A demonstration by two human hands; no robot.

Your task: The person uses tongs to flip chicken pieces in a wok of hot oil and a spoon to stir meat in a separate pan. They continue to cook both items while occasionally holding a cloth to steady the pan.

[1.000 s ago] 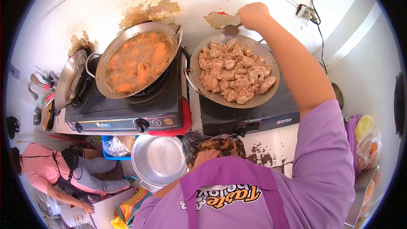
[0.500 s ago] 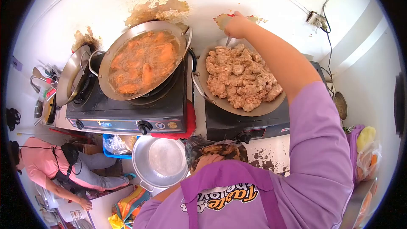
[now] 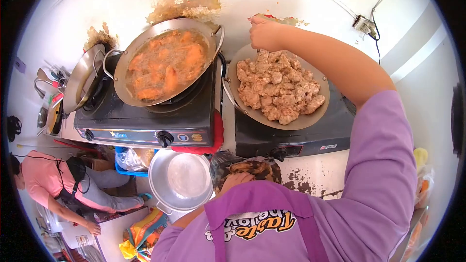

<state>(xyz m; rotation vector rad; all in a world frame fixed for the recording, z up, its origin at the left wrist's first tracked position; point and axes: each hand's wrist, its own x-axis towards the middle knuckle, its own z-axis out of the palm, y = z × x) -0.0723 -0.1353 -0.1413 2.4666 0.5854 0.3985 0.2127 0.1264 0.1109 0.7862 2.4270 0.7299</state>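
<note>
My right hand (image 3: 267, 34) is a fist over the far rim of the right wok (image 3: 315, 116), which is heaped with pale, coated meat pieces (image 3: 279, 87). The fist grips a metal utensil whose shaft is mostly hidden behind the hand and the meat. To the left, another wok (image 3: 119, 70) holds orange-brown pieces (image 3: 170, 80) frying in bubbling oil. My left hand does not show; only a bit of my left arm (image 3: 187, 219) appears beside the purple top.
Two black gas stoves (image 3: 138, 128) stand against the stained wall. A third wok (image 3: 77, 85) sits far left. Below are a large metal pot (image 3: 187, 177) and a blue crate (image 3: 119, 165). A person in pink (image 3: 41, 177) is at lower left. An outlet (image 3: 362, 24) is on the wall.
My right hand has moved slightly left and down at the wok's far edge, and my elbow has swung outward to the right. The utensil shaft, visible earlier below the fist, is now mostly hidden.
</note>
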